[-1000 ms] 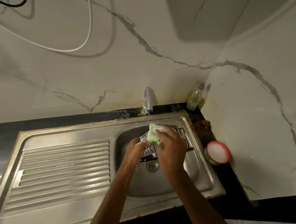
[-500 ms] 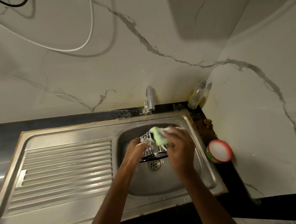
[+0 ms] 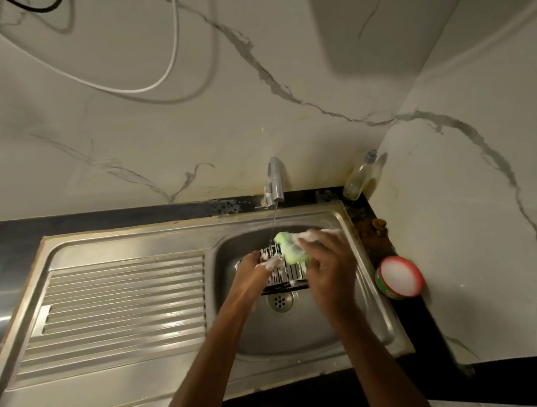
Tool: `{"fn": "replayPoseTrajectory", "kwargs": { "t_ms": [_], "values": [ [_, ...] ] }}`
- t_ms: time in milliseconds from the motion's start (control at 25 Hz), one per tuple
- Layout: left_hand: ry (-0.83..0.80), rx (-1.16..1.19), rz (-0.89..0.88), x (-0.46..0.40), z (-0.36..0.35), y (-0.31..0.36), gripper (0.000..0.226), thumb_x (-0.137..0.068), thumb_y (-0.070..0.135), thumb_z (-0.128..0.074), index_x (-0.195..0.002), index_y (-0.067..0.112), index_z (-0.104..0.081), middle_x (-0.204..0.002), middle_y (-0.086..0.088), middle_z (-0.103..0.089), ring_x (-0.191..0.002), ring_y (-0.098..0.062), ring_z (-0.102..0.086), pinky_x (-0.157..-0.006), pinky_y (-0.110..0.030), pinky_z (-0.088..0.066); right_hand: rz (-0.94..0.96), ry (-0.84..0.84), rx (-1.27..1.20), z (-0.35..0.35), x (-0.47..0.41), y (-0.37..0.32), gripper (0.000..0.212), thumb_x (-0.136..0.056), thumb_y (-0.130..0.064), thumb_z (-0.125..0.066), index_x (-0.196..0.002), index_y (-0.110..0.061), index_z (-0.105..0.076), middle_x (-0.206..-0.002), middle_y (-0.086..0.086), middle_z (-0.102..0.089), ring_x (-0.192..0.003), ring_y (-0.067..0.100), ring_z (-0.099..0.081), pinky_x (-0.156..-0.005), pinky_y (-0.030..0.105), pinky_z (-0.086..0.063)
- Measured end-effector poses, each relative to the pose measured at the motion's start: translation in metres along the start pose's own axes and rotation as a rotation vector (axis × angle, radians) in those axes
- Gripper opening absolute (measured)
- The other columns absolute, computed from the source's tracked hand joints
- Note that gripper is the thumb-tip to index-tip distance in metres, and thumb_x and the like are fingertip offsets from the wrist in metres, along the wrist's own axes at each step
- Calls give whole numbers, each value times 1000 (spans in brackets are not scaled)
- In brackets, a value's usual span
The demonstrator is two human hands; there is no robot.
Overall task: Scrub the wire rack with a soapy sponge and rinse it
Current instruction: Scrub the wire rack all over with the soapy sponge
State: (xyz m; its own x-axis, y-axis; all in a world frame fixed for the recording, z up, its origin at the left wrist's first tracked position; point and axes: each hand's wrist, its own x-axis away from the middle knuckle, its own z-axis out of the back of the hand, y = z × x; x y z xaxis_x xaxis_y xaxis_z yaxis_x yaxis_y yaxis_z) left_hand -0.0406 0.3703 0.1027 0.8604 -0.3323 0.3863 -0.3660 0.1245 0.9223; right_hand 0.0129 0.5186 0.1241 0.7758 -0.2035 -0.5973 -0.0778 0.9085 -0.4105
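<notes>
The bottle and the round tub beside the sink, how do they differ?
The bottle is tall, clear and yellowish, standing in the corner by the wall; the round tub is low and wide, red-rimmed with white contents, nearer the person. Both sit on the dark counter.

We see both bare forearms rising from the bottom edge of the frame and converging near the centre. Left hand (image 3: 255, 271), just left of centre: fingers curled, foam on the fingertips, gripping the near-left edge of the soapy metal wire rack (image 3: 285, 273). Right hand (image 3: 329, 262), just right of centre: back of hand toward us, fingers bent and suds-coated, pressing the foamy green-yellow sponge (image 3: 290, 247) down onto the rack. The two hands sit close together, not touching. Right wrist angles leftward.
</notes>
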Motion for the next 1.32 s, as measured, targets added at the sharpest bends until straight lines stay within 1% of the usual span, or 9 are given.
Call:
{"fn": "replayPoseTrajectory", "kwargs": {
  "t_ms": [160, 320, 400, 520, 680, 880, 1080, 1240, 1320],
  "values": [
    [46, 94, 74, 0, 9, -7, 55, -101, 21, -62, -148, 1, -43, -140, -11, -56, -121, -21, -53, -98, -34, -43, -205, 145, 13, 4, -9, 9, 32, -79, 5, -54, -99, -4, -77, -98, 13, -72, -89, 29, -65, -68, 44, -59],
    [-25, 96, 41, -9, 4, -3, 42, -89, 32, -71, -124, 8, -65, -112, -6, -72, -106, -18, -66, -85, -33, -58, 142, 15, 27, 3, 7, -39, 31, -78, -4, -52, -96, -7, -77, -101, 8, -72, -91, 27, -64, -70, 34, -56],
    [-41, 147, 38, -7, 4, -3, 54, -83, 40, -72, -126, 10, -59, -120, -4, -68, -113, -20, -64, -101, -44, -52, -13, 110, 88, 13, -7, -2, 29, -79, -3, -52, -92, -5, -77, -97, 10, -72, -88, 29, -63, -67, 40, -57],
    [-8, 205, 37, -7, 9, -11, 60, -88, 43, -69, -135, 10, -53, -132, -6, -63, -122, -22, -59, -105, -43, -46, -193, 247, 114, 24, -13, 27, 27, -80, -4, -52, -92, -2, -77, -94, 13, -72, -84, 30, -63, -62, 44, -56],
    [-64, 172, -21, -15, 1, -5, 55, -74, 45, -72, -115, 8, -69, -109, -9, -75, -110, -28, -68, -95, -46, -54, 150, 60, 53, 9, 10, -37, 26, -81, -2, -55, -93, -5, -77, -102, 9, -73, -90, 26, -65, -70, 31, -55],
    [-62, 267, 40, -20, 6, -29, 102, -60, 73, -79, -139, 13, -56, -131, -7, -68, -124, -28, -63, -109, -58, -47, -270, 240, 115, 35, -12, 43, 21, -81, 6, -59, -91, 1, -77, -97, 14, -74, -86, 33, -68, -70, 33, -55],
    [-59, 222, 61, -26, 8, -29, 82, -72, 58, -73, -135, 8, -58, -128, -17, -69, -121, -36, -65, -105, -61, -50, 69, 68, 25, 18, 12, -22, 26, -79, 5, -57, -92, -1, -78, -100, 11, -73, -91, 24, -64, -75, 25, -53],
    [-64, 200, 49, -18, 16, -27, 73, -75, 57, -75, -132, 13, -61, -124, -10, -72, -117, -29, -68, -101, -54, -53, -323, 187, 101, 39, 0, 45, 24, -74, 15, -67, -93, 3, -75, -94, 17, -74, -86, 33, -69, -73, 27, -52],
    [-56, 214, 36, -12, 17, -21, 51, -89, 43, -65, -124, 6, -64, -115, -13, -75, -100, -22, -74, -81, -36, -59, -330, 177, 83, 38, 6, 38, 26, -76, 16, -68, -96, 2, -75, -96, 15, -74, -88, 32, -70, -78, 23, -48]
  ]
}}
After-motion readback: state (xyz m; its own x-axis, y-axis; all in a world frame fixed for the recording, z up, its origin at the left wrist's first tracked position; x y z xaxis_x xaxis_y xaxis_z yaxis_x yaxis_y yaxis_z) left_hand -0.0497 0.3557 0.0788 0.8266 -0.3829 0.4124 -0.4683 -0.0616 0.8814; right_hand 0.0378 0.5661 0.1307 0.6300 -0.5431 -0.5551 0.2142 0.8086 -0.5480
